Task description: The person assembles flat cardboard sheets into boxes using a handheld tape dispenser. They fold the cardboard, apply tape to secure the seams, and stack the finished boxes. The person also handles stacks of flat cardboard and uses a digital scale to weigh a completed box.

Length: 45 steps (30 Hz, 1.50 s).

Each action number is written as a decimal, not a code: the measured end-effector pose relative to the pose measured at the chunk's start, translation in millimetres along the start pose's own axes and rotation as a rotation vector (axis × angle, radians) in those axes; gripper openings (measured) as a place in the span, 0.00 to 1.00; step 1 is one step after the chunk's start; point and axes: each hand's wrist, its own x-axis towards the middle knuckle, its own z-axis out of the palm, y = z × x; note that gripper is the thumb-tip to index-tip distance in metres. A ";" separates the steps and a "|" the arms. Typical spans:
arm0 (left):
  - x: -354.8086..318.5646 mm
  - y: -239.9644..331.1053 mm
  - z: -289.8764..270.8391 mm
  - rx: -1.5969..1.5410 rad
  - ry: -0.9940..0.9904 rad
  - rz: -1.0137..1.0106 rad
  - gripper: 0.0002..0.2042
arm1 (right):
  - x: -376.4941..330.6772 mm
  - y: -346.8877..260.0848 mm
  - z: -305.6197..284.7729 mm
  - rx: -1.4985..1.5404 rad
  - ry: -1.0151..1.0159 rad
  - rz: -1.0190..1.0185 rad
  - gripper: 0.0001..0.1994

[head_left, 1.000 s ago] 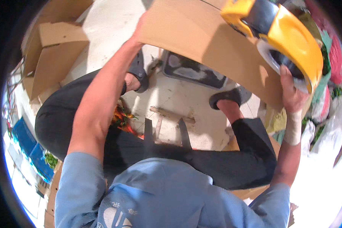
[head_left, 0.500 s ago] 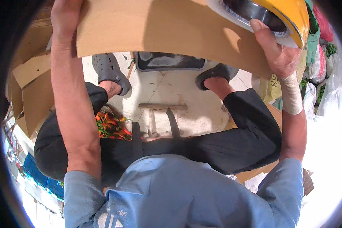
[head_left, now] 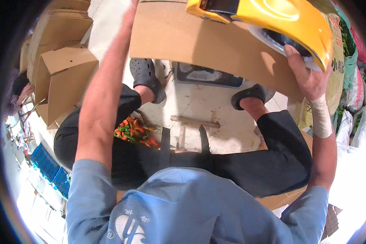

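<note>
Left hand: past the top edge of the frame — I cannot tell its grip.
Right hand [head_left: 312, 81]: upper right — I grip the dispenser [head_left: 286, 16].
Dispenser: yellow, top right, overlapping the cardboard [head_left: 166, 36].
Cardboard: top centre.

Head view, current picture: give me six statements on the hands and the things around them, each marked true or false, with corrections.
1. The right hand holds a yellow tape dispenser. True.
2. The left hand shows in full. False: the left arm reaches the upper edge, which cuts off the left hand.
3. The cardboard partly hides the dark tray. True.
4. The peppers lie right of the tray. False: the peppers lie left of it.
5. The right arm has a pale band at the wrist. True.
6. The shirt is red. False: the shirt is blue.
</note>
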 end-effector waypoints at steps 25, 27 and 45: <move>-1.7 106.2 -25.9 0.718 -0.754 0.203 0.47 | -35.5 25.3 -114.7 0.125 -0.006 0.253 0.34; -1.7 100.7 -29.6 0.701 -0.753 0.256 0.45 | -55.4 43.2 -148.5 0.070 -0.028 0.294 0.33; -32.4 145.8 22.3 1.453 -0.731 0.436 0.47 | -160.9 138.5 -13.7 0.163 0.035 0.541 0.30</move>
